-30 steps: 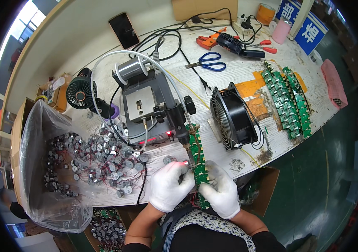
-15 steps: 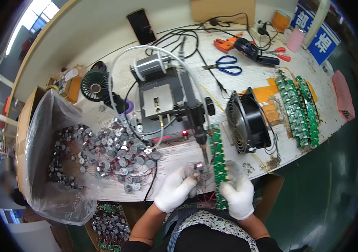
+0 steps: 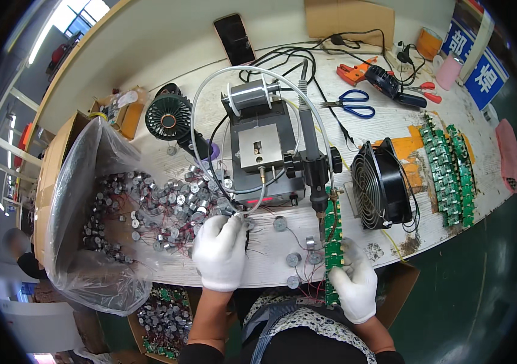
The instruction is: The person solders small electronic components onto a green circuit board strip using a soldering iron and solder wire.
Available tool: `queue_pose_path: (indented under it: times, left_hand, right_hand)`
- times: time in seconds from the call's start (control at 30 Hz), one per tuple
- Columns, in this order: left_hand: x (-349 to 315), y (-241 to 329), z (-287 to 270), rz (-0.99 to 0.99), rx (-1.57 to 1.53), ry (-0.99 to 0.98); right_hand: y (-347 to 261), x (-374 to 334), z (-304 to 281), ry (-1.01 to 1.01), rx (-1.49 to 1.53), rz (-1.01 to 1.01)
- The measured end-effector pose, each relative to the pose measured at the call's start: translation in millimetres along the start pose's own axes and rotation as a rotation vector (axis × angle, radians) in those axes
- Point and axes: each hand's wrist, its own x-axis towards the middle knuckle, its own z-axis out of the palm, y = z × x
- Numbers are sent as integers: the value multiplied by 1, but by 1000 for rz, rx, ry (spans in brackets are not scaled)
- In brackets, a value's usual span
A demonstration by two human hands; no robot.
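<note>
My white-gloved left hand (image 3: pixel 220 252) is at the near right edge of a pile of small round silver motors (image 3: pixel 176 209) with thin wires. Its fingers are bent and pressed together; what they may hold is hidden. My gloved right hand (image 3: pixel 357 285) pinches the right edge of a long green circuit board strip (image 3: pixel 333 249). Several loose motors (image 3: pixel 293 259) lie left of the strip, with red wires running toward it. Above the strip's left edge stands a soldering iron (image 3: pixel 318 197) clamped on a stand, tip down.
A solder feeder (image 3: pixel 261 142) with a spool stands mid-table. Right of the strip is a black fan (image 3: pixel 383 185); beyond it lie more green board strips (image 3: pixel 443 173). A small fan (image 3: pixel 170 118), blue scissors (image 3: pixel 352 104) and a plastic-lined box (image 3: pixel 64 212) surround the work area.
My left hand has left the strip and moved left to the motor pile. My right hand still holds the strip. The whole view has shifted, with things appearing farther right.
</note>
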Motion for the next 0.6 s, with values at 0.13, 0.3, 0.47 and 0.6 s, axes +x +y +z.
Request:
queue_pose_path:
  times: [0.13,0.3,0.47,0.6]
  left_hand:
    - [2,7,7,-34,137,-122]
    - [0,8,11,-10,164,-206]
    - [2,6,11,36,122,-215]
    - [5,3,-2,-32,-278,-254]
  right_hand:
    - [3,-2,2,64,36,-38]
    - [3,-4,-2,16,48,-16]
    - [2,-4,-1,22,30,-33]
    - [1,-5,-2,2,10,-46]
